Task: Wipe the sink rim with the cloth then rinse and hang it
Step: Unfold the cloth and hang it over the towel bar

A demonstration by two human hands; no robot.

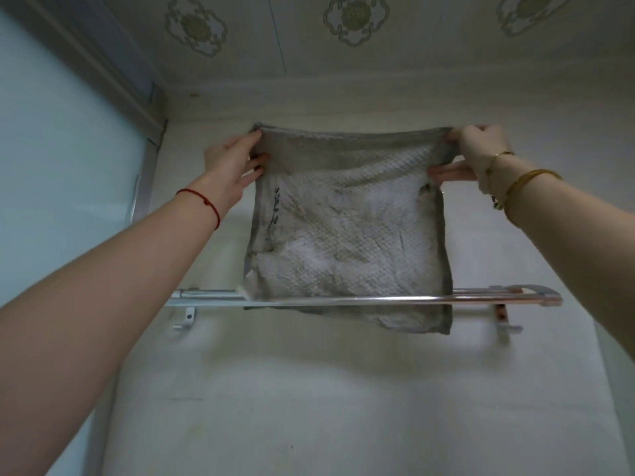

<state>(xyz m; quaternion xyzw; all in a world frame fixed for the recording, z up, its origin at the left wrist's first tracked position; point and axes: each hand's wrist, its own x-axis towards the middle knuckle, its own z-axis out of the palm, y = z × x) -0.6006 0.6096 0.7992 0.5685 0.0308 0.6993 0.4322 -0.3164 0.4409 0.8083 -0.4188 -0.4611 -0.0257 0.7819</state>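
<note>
i see both arms raised toward a pale wall, holding the cloth [347,228] spread flat between them. my left hand [230,166] has its grip on the cloth's upper left corner, thumb on the near face and fingers behind the edge. my right hand [477,154] pinches the upper right corner the same way, one finger stretched out under the fold. the top edge runs taut and level between the two hands, with a folded grey band just below it.

the cloth is grey and white with a waffle texture, stained in places, with dark stitching near its left side. its lower part hangs behind the front bar of the rack [360,300], and the bottom right corner droops below that bar. the rack is metal, fixed to the wall on two brackets, with more than one bar; i cannot tell whether the cloth rests on a rear bar.

a red string [202,201] circles my left wrist, and a gold bangle [525,183] sits on my right. a frosted pane [62,159] stands at left, patterned ceiling [357,18] above
</note>
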